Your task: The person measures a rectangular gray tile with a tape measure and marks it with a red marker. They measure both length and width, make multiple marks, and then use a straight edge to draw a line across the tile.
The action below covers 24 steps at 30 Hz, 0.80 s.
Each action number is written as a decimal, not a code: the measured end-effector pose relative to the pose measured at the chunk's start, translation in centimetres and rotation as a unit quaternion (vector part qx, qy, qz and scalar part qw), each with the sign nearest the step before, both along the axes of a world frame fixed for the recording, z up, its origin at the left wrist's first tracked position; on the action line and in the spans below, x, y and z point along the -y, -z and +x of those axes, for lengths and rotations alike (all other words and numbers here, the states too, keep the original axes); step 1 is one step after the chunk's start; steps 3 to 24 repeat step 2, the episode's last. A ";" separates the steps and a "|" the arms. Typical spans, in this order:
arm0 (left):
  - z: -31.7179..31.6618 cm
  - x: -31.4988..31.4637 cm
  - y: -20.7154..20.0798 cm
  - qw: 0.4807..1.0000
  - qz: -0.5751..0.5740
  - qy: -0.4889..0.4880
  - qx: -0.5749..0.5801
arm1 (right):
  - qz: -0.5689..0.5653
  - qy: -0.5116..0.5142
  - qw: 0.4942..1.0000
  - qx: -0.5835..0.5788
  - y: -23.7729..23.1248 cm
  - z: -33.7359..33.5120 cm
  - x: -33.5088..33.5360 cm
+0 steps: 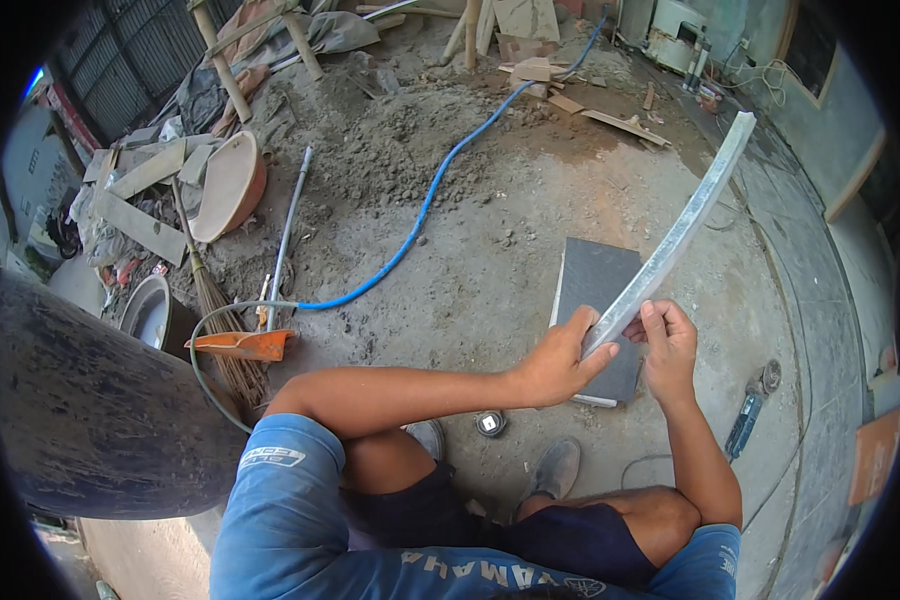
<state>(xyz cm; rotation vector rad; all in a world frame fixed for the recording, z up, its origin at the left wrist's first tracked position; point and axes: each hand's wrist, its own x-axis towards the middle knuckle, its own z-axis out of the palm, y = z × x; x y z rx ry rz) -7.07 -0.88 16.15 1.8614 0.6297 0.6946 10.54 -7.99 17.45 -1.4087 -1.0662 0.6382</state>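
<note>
My left hand is wrapped round the lower end of a long silvery metal bar, its thumb along the near side. The bar slants up and away to the right, above the ground. My right hand is closed at the bar's right edge near that same end, thumb and fingers bent against it; some fingertips are hidden. Beneath both hands, a dark grey tile with a pale edge lies on the ground. A small round dark object with a white centre rests near my feet.
An angle grinder with a cord lies at right. A blue hose crosses the rough ground. At left are an orange dustpan, a broom, a bucket, a tilted basin and a big dark cylinder. Sand is heaped beyond.
</note>
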 end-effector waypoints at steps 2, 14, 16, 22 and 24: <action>-0.7 -0.2 0.6 0.999 0.021 0.035 -0.003 | 0.004 -0.039 0.998 -0.051 0.6 0.3 -0.6; -0.7 -0.2 0.6 0.999 0.021 0.035 -0.003 | 0.004 -0.039 0.998 -0.051 0.6 0.3 -0.6; -0.7 -0.2 0.6 0.999 0.021 0.035 -0.003 | 0.004 -0.039 0.998 -0.051 0.6 0.3 -0.6; -0.7 -0.2 0.6 0.999 0.021 0.035 -0.003 | 0.004 -0.039 0.998 -0.051 0.6 0.3 -0.6; -0.7 -0.2 0.6 0.999 0.021 0.035 -0.003 | 0.004 -0.039 0.998 -0.051 0.6 0.3 -0.6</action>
